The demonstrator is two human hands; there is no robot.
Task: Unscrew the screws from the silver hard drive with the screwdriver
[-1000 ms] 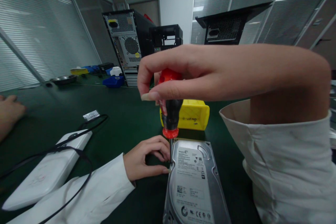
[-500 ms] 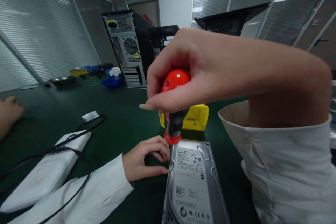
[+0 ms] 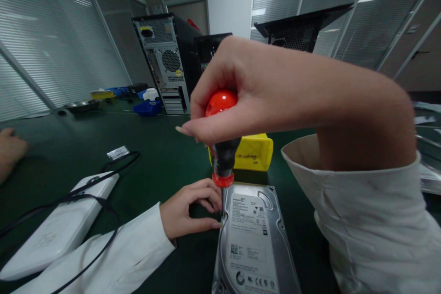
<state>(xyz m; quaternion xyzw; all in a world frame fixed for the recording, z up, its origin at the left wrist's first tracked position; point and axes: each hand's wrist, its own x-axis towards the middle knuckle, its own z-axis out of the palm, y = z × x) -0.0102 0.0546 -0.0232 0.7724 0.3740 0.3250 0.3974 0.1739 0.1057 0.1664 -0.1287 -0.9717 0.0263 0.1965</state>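
Observation:
A silver hard drive point(image 3: 253, 239) with a white label lies flat, its lower end cut off by the frame edge. My right hand point(image 3: 230, 96) is wrapped round the red and black handle of a screwdriver point(image 3: 223, 158), held upright. Its shaft comes down at the drive's upper left edge; the tip is hard to make out. My left hand point(image 3: 193, 206) rests at the drive's left side, thumb and curled fingers against that edge, close to the shaft.
Behind the drive sits a yellow bin point(image 3: 255, 154). A white power bank point(image 3: 58, 229) with a black cable lies left. Farther back stand a computer tower point(image 3: 168, 62), a blue bin point(image 3: 148, 108) and a metal dish point(image 3: 81, 105). Another person's hand point(image 3: 12, 151) shows far left.
My right hand and the screwdriver handle have shifted slightly left, and the handle leans a little differently. My left hand and the hard drive look unmoved.

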